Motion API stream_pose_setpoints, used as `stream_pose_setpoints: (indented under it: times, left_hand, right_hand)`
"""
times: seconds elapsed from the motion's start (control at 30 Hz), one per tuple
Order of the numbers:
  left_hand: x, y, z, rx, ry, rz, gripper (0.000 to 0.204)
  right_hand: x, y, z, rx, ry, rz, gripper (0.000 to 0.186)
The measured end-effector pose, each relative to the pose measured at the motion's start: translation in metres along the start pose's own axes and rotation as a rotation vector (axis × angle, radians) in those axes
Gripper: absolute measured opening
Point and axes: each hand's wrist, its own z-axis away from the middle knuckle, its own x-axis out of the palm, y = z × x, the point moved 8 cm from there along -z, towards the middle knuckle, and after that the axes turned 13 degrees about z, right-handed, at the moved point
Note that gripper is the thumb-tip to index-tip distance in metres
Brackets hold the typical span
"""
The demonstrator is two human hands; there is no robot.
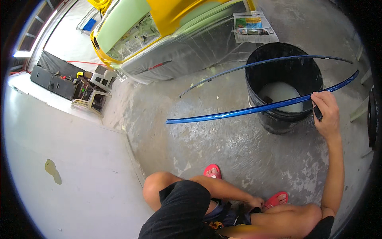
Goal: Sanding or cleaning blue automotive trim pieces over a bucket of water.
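Observation:
My right hand [325,104] grips a long, glossy blue curved strip [223,114] near the right side of a black bucket [270,123], with a small black object [317,113] under the fingers. The strip crosses over the bucket's front. Behind it, a second, thinner blue-and-black strip [223,75] lies across the bucket's top. The bucket holds cloudy water [283,89] and a dark lump. My left hand [256,201] hangs low beside a red sandal [275,199], fingers curled; whatever they may hold is hidden.
A yellow car body [175,14] with masking film stands behind, beside a newspaper sheet [252,27]. At left are a white board [67,143] and piled dark panels and parts [55,81]. Pale supports [355,115] and a black round object [372,119] stand at the right edge.

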Motion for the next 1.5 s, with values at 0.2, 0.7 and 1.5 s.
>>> stream_pose_setpoints:
  times: [0.2, 0.7, 1.5]
  left_hand:
    - [-0.005, -0.004, 0.057, 0.022, -0.517, -0.257, 0.041]
    - [-0.077, -0.072, 0.165, -0.087, -0.571, -0.662, 0.038]
    - [-0.077, -0.087, 0.164, -0.088, -0.552, -0.738, 0.034]
  right_hand:
    - [-0.002, -0.002, -0.001, -0.009, 0.028, -0.008, 0.039]
    - [-0.002, -0.001, -0.002, 0.010, 0.010, -0.020, 0.031]
    - [-0.004, -0.002, -0.002, 0.029, 0.014, 0.002, 0.032]
